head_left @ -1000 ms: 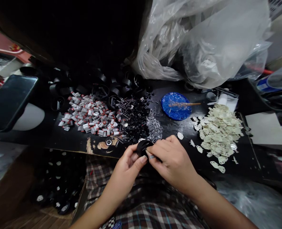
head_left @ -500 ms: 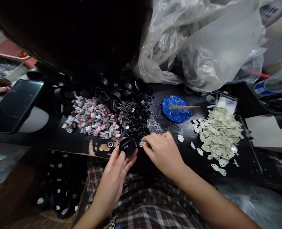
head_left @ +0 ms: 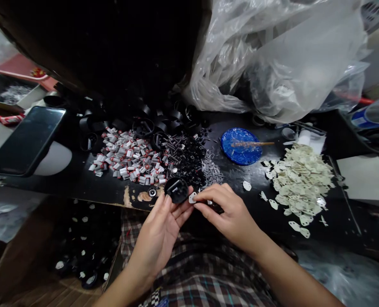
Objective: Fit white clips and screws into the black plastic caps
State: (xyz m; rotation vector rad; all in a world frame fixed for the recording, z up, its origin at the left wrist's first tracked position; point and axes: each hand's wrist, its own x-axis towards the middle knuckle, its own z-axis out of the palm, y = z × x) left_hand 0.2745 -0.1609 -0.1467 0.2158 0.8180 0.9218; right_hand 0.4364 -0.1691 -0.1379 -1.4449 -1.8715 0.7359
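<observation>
My left hand (head_left: pixel 160 230) holds a round black cap (head_left: pixel 176 189) at its fingertips, near the front edge of the black worktop (head_left: pixel 80 183). My right hand (head_left: pixel 225 213) pinches a small white plate (head_left: pixel 192 198) right beside the cap. Just behind the hands lie heaps of white-and-red pieces (head_left: pixel 128 160), black springs and small black parts (head_left: pixel 186 157), and grey pins (head_left: pixel 211 172). A pile of cream plates (head_left: pixel 301 179) sits to the right.
A blue dish (head_left: pixel 240 146) with a stick stands behind the hands. A phone (head_left: pixel 26 140) lies at the left, big clear plastic bags (head_left: pixel 272 55) at the back. A box with finished black caps (head_left: pixel 80 251) sits low on the left.
My right hand came back from the parts heap with a small white plate and met the cap. The left hand lifted the cap slightly to the right.
</observation>
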